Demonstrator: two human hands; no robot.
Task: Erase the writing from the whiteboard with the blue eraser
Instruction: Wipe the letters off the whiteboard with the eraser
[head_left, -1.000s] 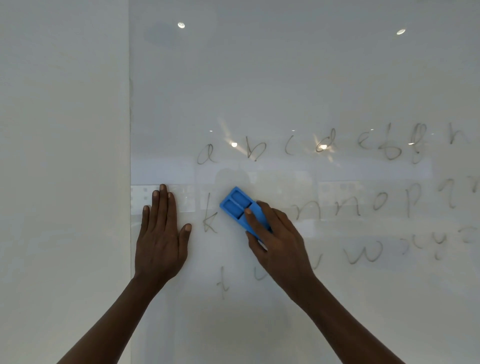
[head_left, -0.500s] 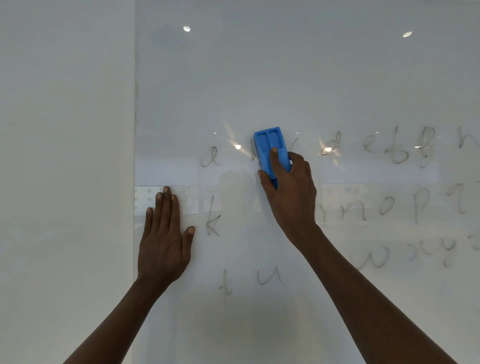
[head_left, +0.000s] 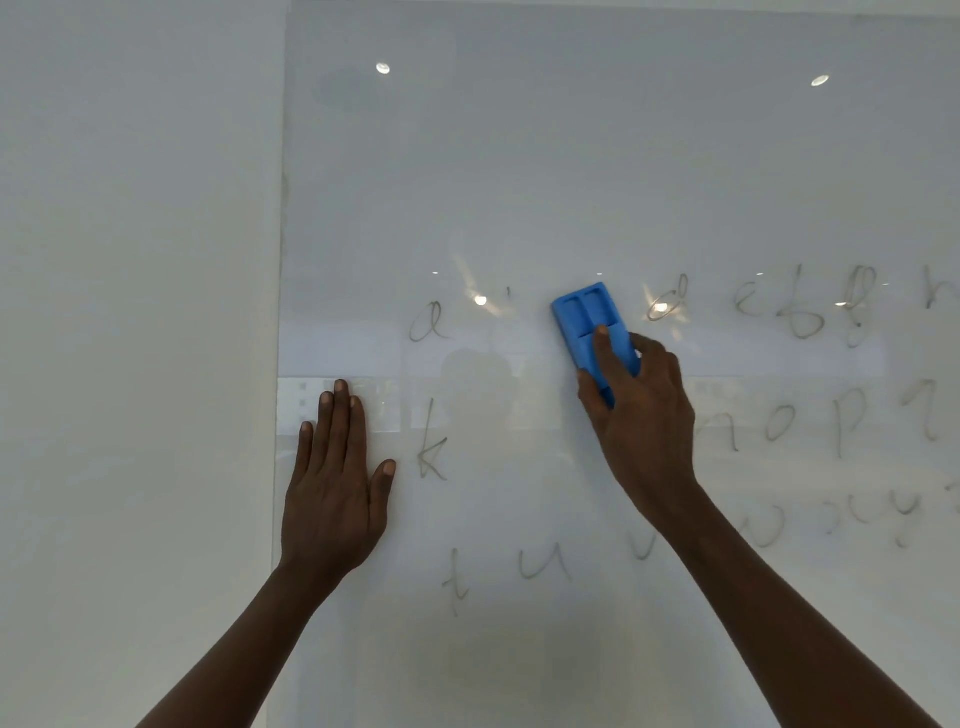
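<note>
My right hand (head_left: 641, 415) is clamped on the blue eraser (head_left: 592, 332), pressed to the whiteboard (head_left: 571, 182) in the top row of writing (head_left: 805, 312), my left hand (head_left: 335, 483) lies flat and spread, so I should wipe with firm, overlapping strokes.

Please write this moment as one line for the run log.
stage: erasing top row | right hand: holds blue eraser against whiteboard | left hand: flat on board | remaining: a, k, other letters
</note>
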